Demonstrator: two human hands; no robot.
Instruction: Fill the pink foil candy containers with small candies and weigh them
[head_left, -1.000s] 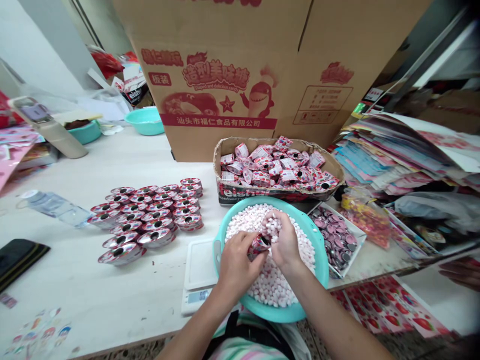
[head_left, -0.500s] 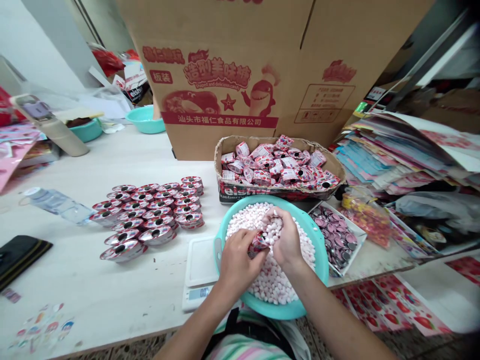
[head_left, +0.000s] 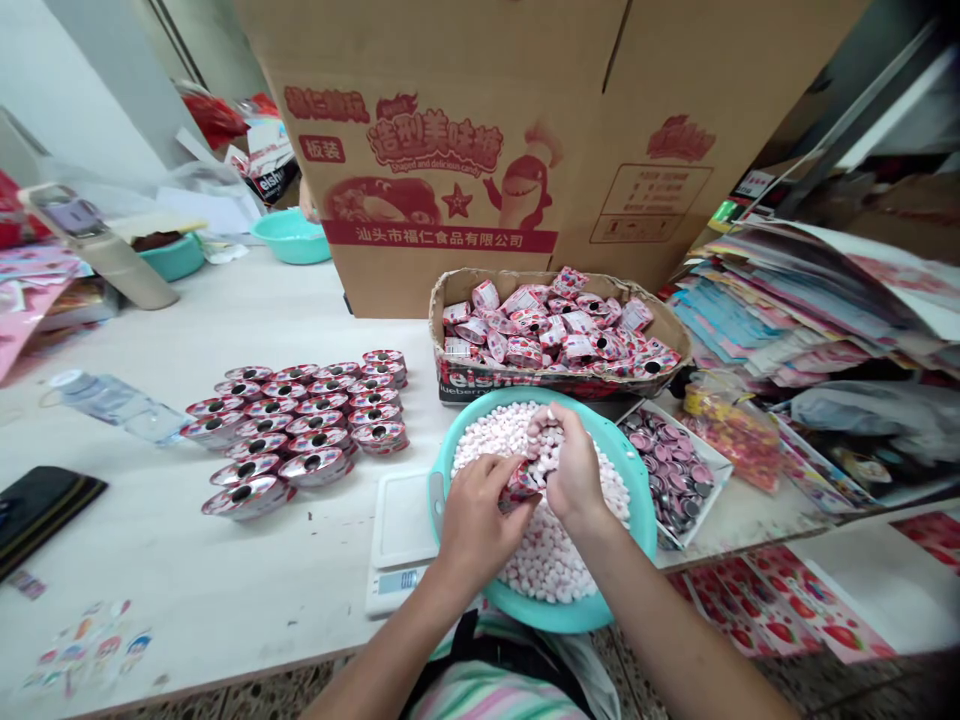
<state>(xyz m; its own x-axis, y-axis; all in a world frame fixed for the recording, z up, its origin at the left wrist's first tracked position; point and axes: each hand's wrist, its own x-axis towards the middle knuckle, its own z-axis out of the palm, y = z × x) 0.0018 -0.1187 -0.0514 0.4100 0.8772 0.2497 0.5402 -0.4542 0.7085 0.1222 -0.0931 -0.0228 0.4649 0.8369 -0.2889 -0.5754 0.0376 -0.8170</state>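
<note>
My left hand [head_left: 484, 515] is closed around a small printed container [head_left: 523, 482], red and pink, tilted above a turquoise basin [head_left: 646, 500]. My right hand [head_left: 574, 475] is cupped beside the container's mouth with white candies [head_left: 549, 445] in its palm. Loose white candies [head_left: 551, 570] fill the basin below both hands. The inside of the container is hidden from me.
Rows of similar containers [head_left: 315, 468] stand left of a white digital scale [head_left: 405, 530]. Behind the basin, a cut-down box [head_left: 487, 385] holds more containers. Pink lids [head_left: 679, 480] fill a tray at right. A large carton [head_left: 465, 280] rises behind, a bottle [head_left: 120, 405] lies left.
My right hand has curled slightly, and fewer candies show in its palm beside the container. My left hand holds the container in nearly the same place.
</note>
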